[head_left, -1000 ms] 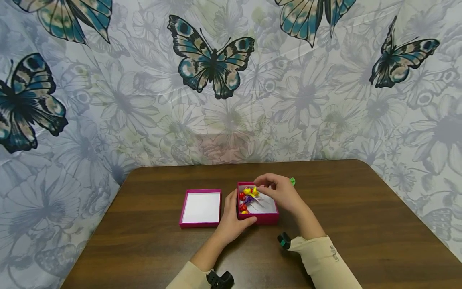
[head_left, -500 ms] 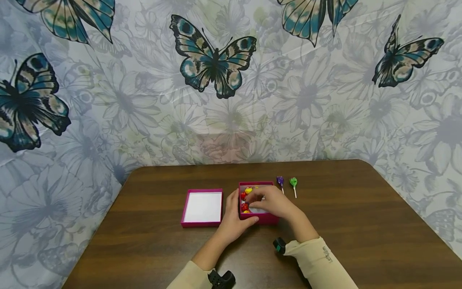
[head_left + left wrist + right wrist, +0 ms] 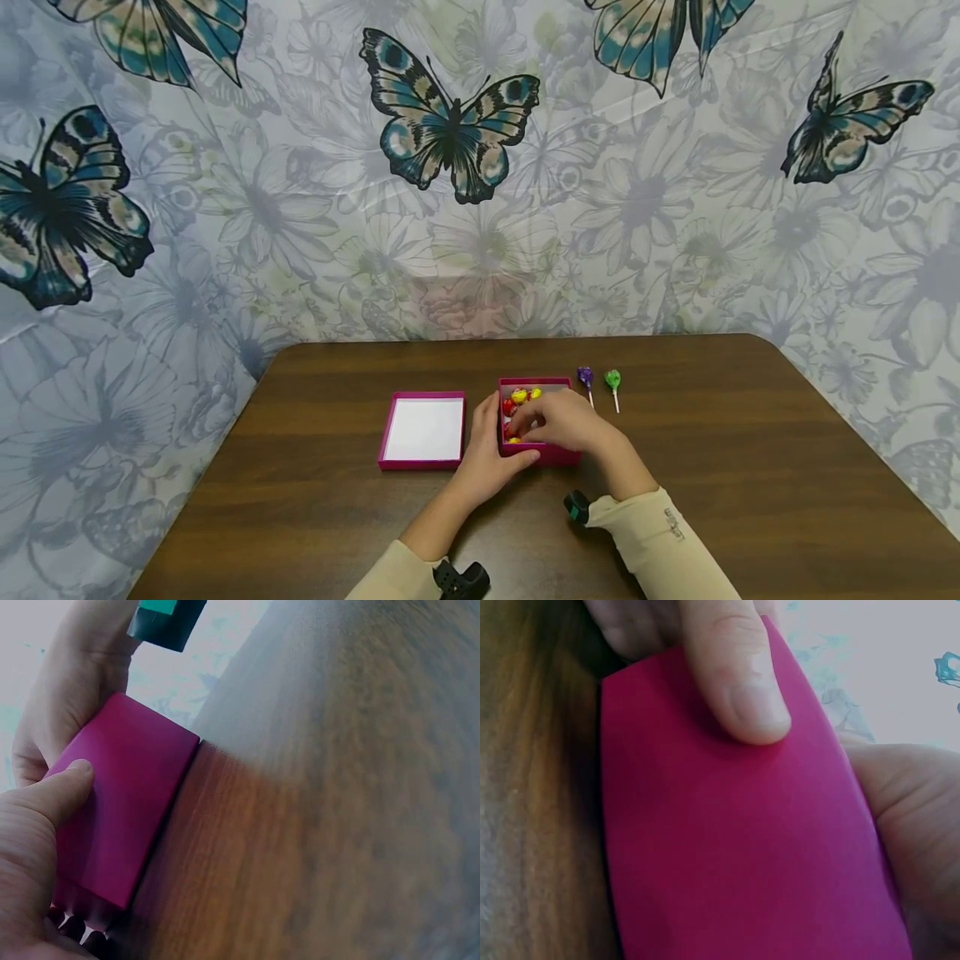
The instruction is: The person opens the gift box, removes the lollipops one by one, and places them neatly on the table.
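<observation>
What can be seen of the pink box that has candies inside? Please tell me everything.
The box is deep pink, square-looking, with smooth walls, perhaps cardboard, and a pale interior. It sits flat and open on the table, holding red and yellow candies. The left hand grips its left side and front wall. The right hand reaches inside; whether it touches the box is hidden.

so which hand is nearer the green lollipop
Right: the right hand dips into the pink box, left of the green lollipop; the left hand holds the box's left side, farther from the lollipop.
</observation>
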A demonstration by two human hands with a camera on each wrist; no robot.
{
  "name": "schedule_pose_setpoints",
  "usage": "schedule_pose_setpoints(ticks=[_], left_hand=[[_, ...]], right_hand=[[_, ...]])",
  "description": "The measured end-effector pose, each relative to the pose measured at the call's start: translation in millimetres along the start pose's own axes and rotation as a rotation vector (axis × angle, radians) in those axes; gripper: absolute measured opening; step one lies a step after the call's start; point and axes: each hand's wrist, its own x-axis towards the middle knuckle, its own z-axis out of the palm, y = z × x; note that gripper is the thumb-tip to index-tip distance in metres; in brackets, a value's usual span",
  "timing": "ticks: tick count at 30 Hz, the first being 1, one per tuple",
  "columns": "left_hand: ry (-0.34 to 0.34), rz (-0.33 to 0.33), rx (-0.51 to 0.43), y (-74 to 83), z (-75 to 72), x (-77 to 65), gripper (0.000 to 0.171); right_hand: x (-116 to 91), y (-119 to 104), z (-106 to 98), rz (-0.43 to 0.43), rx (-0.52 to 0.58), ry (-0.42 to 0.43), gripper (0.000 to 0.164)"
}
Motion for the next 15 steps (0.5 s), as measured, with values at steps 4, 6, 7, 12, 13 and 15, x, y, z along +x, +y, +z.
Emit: schedule_pose_setpoints(ticks=[4, 6, 7, 12, 13, 15], left_hand=[[0.003, -0.001, 0.002, -0.4, 0.6, 0.8, 0.104], [0.005, -0.003, 0.001, -0.5, 0.8, 1.3, 0.104], [0.006, -0.004, 0.001, -0.3, 0.9, 1.4, 0.104], [0.010, 0.001, -0.001, -0.2, 1.5, 1.0, 0.104], [0.012, 0.006, -0.001, -0.2, 1.7, 1.1, 0.105], [0.016, 0.014, 0.002, -0.1, 1.8, 1.1, 0.105]], right_hand=[[1.9, 0.8, -1.9, -0.005, -0.022, -0.035, 0.009], [3.2, 1.5, -2.0, -0.002, -0.034, -0.049, 0.009], [3.8, 1.6, -2.2, 0.000, -0.035, -0.057, 0.009], [6.6, 1.4, -2.8, 0.002, -0.036, -0.093, 0.010], [7.1, 1.3, -3.1, 0.001, -0.034, -0.099, 0.010], [8.1, 1.4, -3.1, -0.002, -0.034, -0.107, 0.011]])
